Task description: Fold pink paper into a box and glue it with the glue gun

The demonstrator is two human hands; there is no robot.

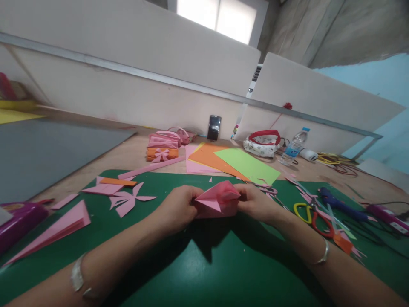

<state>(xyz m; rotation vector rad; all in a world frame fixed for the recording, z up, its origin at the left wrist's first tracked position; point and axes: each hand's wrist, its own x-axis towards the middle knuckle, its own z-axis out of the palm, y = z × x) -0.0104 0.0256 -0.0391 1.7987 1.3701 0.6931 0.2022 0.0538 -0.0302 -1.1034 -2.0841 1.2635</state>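
Note:
Between my two hands is a folded piece of pink paper (219,199), raised a little over the green cutting mat (204,268). Its top flaps stick out in points, and a darker pink patch shows near the middle. My left hand (182,207) pinches its left side with thumb and fingers. On the opposite side, my right hand (255,202) grips the edge, its fingertips partly hidden behind the paper. To the left lies a pink paper bow shape (128,198), with a folded pink paper wedge (60,232) nearer to me.
Yellow-handled scissors (303,213), red-handled scissors (322,226) and a blue glue gun (341,204) lie among scraps at right. Behind are orange paper (211,157), green paper (252,164), a phone (214,127), a water bottle (294,147) and a pouch (262,144).

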